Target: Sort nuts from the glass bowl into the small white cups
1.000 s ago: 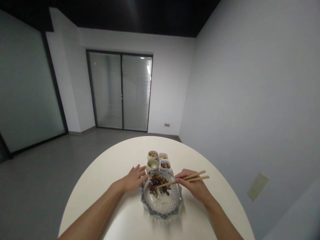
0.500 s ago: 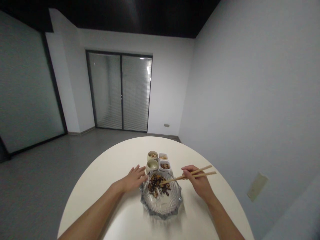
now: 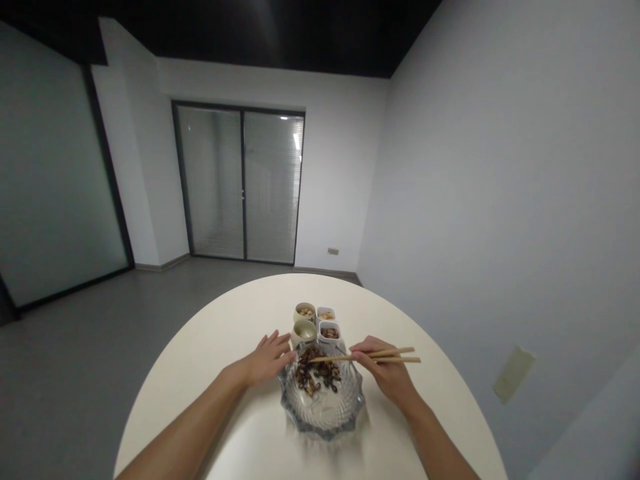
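Observation:
A cut-glass bowl [image 3: 325,417] sits on the round white table [image 3: 230,333], with a heap of dark brown pieces [image 3: 316,374] in its far half. My right hand [image 3: 383,373] is closed on a pair of wooden chopsticks [image 3: 367,357], whose tips reach over the heap from the right. My left hand [image 3: 267,357] lies flat and open against the bowl's left rim, fingers spread. Just beyond the bowl stand small dishes: two round cups [image 3: 305,329] and two square white ones [image 3: 330,331], holding light and brown pieces.
The table edge curves close on both sides, with grey floor [image 3: 75,347] to the left and a white wall [image 3: 500,233] to the right. A glass sliding door [image 3: 243,183] is at the back of the room.
My right hand drew the chopsticks out to the right, then brought them back left and level over the heap. My left hand and the bowl stayed put.

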Available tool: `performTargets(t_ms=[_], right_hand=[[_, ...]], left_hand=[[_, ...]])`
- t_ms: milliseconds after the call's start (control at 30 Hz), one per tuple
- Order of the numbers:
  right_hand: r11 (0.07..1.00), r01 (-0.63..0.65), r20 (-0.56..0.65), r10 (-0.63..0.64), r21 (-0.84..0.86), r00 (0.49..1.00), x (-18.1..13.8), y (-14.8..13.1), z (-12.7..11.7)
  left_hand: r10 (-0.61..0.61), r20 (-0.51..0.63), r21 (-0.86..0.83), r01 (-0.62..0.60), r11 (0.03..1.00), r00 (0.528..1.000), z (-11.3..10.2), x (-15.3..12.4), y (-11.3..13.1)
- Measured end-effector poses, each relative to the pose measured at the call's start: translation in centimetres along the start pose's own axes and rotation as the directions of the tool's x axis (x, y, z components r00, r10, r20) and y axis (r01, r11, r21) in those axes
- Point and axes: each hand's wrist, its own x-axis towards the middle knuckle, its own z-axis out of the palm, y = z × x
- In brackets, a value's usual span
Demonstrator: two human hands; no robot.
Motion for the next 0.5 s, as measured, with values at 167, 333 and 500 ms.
performTargets(t_ms=[167,333,500], right_hand=[[0.999,-0.041,-0.113,0.038,-0.027,0.993,0.14,-0.22,-0.55],[0.997,-0.072,-0.172,0.069,-0.010,0.983,0.23,0.06,-0.74],[0.997,-0.066,-0.141,0.061,-0.032,0.988,0.13,0.65,-0.74]], left_hand=[[-0.007,-0.006,0.006,0.007,1.000,1.000,0.07,-0.01,-0.07],[-0.004,-0.008,0.005,0.004,1.000,1.000,0.28,0.19,-0.44],[-0.019,0.002,0.016,0.019,1.000,1.000,-0.05,0.05,0.02]])
